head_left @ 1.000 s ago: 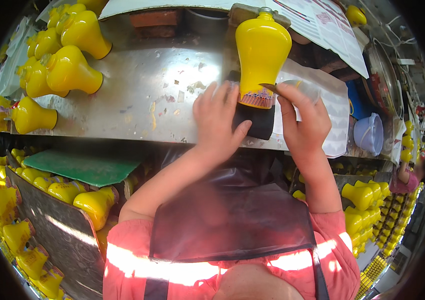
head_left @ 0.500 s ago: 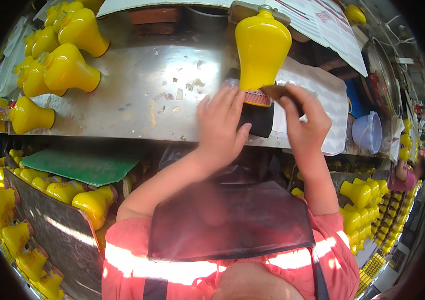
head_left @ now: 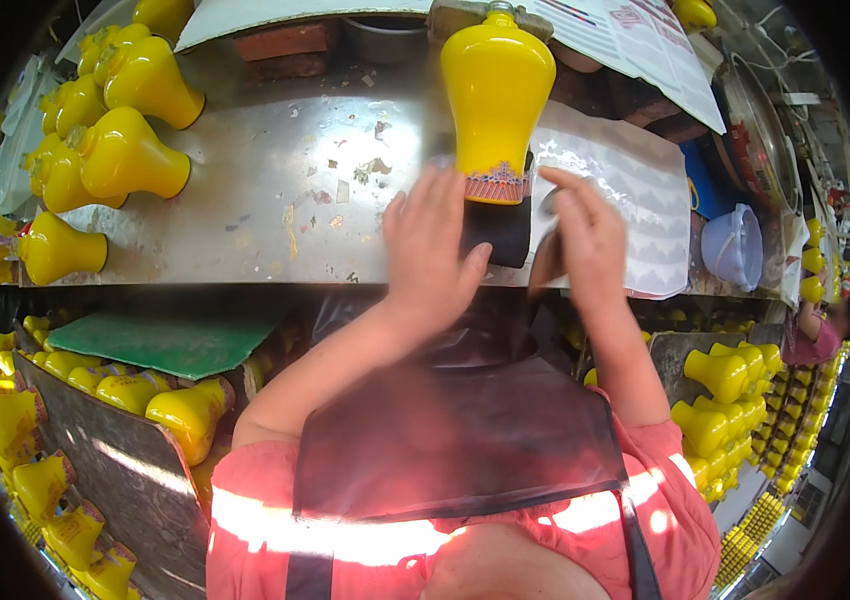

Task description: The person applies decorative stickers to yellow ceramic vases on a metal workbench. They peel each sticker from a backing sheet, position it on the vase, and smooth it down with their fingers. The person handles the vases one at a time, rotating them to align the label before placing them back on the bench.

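Two bare hands work at the foot of a yellow vase [head_left: 498, 95] that stands upright on a dark block [head_left: 497, 228] on the metal counter [head_left: 275, 190]. The left hand [head_left: 435, 245] lies spread and open, palm down, its fingertips reaching the patterned red-and-blue band at the vase's base, gripping nothing. The right hand [head_left: 580, 240] hovers just beside the vase's base on the other side, fingers bent and pinched together; it is blurred, and whether it holds anything between them cannot be told. Behind the right hand, right of the vase, a white patterned sheet [head_left: 635, 190] lies flat on the counter. Further right of the vase sits a pale bluish plastic cup [head_left: 735, 245]. Left of the vase, well apart from it, several more yellow vases [head_left: 130, 155] lie tipped on their sides along the counter's far-left part. Behind the vase a large sheet of printed paper [head_left: 635, 45] overhangs the counter. Below the counter's front edge, left of the vase, a green board [head_left: 175, 340] rests above rows of further yellow vases, and more of them stand stacked low at the right [head_left: 730, 400]. A dark apron [head_left: 455, 440] over a red shirt fills the bottom.
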### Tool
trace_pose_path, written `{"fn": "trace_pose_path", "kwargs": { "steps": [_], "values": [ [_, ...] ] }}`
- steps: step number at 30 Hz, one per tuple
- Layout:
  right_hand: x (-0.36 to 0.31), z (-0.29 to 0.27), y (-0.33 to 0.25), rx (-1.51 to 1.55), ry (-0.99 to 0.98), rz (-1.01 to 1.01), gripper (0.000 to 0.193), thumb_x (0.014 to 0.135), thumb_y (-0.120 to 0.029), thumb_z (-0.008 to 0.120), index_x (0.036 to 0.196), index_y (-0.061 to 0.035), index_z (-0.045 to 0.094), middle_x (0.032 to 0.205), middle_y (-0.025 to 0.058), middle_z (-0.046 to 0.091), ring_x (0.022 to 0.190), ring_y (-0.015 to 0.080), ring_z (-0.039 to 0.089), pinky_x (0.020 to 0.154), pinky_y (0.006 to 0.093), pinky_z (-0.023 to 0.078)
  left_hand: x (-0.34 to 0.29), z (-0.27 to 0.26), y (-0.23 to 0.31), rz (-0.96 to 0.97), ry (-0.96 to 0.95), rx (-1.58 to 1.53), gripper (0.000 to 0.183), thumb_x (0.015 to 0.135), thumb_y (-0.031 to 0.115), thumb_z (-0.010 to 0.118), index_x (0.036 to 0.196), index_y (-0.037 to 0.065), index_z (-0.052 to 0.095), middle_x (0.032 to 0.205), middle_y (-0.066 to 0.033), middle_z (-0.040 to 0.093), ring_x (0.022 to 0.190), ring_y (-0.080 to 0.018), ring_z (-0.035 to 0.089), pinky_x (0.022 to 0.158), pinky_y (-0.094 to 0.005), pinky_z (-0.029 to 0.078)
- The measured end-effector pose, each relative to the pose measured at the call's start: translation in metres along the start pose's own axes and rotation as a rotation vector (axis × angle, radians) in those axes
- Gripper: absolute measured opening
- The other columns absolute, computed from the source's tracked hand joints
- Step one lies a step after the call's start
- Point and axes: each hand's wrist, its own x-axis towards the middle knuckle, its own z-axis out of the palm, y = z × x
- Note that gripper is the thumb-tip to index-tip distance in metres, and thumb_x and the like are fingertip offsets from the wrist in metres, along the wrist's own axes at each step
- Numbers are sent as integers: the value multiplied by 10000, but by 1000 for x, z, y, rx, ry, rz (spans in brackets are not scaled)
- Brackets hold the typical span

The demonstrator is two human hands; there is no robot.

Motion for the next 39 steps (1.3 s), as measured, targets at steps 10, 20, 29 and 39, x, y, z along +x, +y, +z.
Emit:
{"fn": "trace_pose_path", "kwargs": {
  "steps": [10,20,29,39],
  "values": [
    [-8,16,12,-302,-176,7,780,916,-147,604,1582,69,259,987,283,703,818,447,705,739,471,559,1,-1,0,3,-24,1,832,854,156,726,1555,-74,342,1506,-269,498,1463,-445,406,1200,-568,217],
    [21,42,1,-780,3,-231,1125,856,-407,816,1638,2,117,958,228,741,793,401,735,667,447,566,5,-6,4,-44,-37,-12,792,864,129,698,1549,-71,356,1495,-276,503,1464,-420,417,1203,-555,233],
    [22,32,-9,-626,-79,-122,1060,911,-314,782,1649,-33,74,981,259,733,879,452,724,722,479,552,18,-11,6,-172,17,-240,700,884,147,683,1497,-72,427,1421,-261,559,1353,-422,501,1150,-499,341],
    [24,24,-6,-380,-108,-181,976,951,-242,742,1648,-25,94,1124,268,717,1018,448,714,840,434,556,49,-23,18,-526,-157,-896,497,975,196,671,1412,-5,548,1309,-158,680,1208,-194,641,1023,-319,486]
  ]
}}
